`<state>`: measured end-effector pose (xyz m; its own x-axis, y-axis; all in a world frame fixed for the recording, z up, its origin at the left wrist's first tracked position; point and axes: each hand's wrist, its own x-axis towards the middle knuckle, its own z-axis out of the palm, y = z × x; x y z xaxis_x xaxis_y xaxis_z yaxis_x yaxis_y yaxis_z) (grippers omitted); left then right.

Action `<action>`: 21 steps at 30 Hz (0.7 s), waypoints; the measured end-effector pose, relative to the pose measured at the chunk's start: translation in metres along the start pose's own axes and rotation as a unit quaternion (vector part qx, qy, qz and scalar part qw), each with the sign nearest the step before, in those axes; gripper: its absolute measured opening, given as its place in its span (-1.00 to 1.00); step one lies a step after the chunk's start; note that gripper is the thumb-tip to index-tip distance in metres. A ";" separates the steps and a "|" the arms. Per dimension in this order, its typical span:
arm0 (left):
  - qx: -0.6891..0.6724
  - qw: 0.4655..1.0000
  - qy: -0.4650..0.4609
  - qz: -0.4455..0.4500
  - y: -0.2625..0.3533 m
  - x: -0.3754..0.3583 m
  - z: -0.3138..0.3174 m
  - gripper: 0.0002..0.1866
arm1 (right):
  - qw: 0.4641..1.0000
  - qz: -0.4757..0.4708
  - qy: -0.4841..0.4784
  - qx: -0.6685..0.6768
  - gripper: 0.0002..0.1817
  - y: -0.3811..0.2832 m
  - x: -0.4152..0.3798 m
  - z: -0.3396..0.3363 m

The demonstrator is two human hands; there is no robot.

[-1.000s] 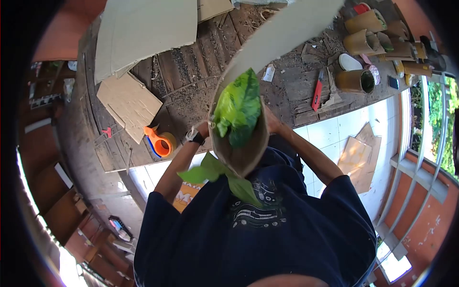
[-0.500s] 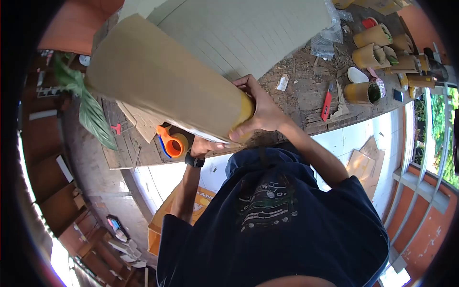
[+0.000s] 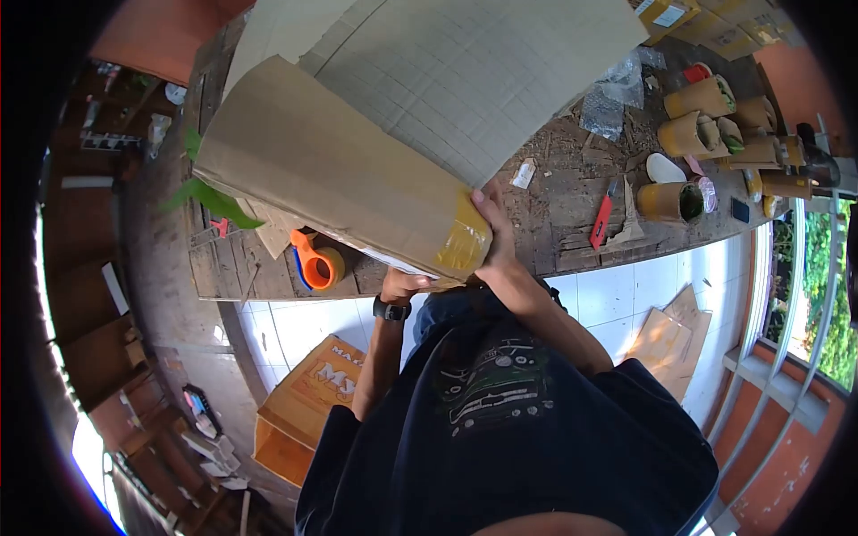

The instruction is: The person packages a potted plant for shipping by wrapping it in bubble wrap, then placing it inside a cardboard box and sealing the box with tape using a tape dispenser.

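A long cardboard sleeve lies slantwise in my hands, clear tape over its near end. Green leaves stick out past its far left end. My right hand grips the taped end from the right, its thumb along the side. Under the near lower edge, my left hand holds the sleeve too, its fingers partly hidden. An orange tape dispenser rests on the table just left of that hand. Behind the sleeve lies a large flat cardboard sheet.
A red utility knife lies on the wooden table to the right. Several cardboard-wrapped plants and bubble wrap are at the back right. An opened carton stands on the floor at left.
The sleeve has swung and shifted to the right, its far end tipping down. Both hands moved with it, still holding the near end. The leaves shifted right too.
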<state>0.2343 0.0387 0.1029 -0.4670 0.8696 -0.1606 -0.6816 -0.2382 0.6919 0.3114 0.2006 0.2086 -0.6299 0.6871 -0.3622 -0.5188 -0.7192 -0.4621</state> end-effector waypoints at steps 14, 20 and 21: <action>0.070 0.991 0.113 0.012 -0.025 0.042 0.029 -0.02 | 0.965 0.006 -0.033 -0.260 -0.46 -0.025 0.061 -0.119; 0.215 0.941 0.249 0.083 -0.050 0.064 0.038 -0.01 | 0.783 -0.068 -0.057 -0.616 -0.42 -0.032 0.057 -0.140; 0.233 0.936 0.252 0.077 -0.054 0.068 0.031 -0.01 | 0.770 -0.103 -0.071 -0.626 -0.43 -0.021 0.067 -0.156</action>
<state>0.2572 0.1247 0.0764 -0.8262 0.4982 -0.2632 -0.3188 -0.0282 0.9474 0.3705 0.2774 0.0675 -0.7123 0.6906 -0.1253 0.2903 0.1274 -0.9484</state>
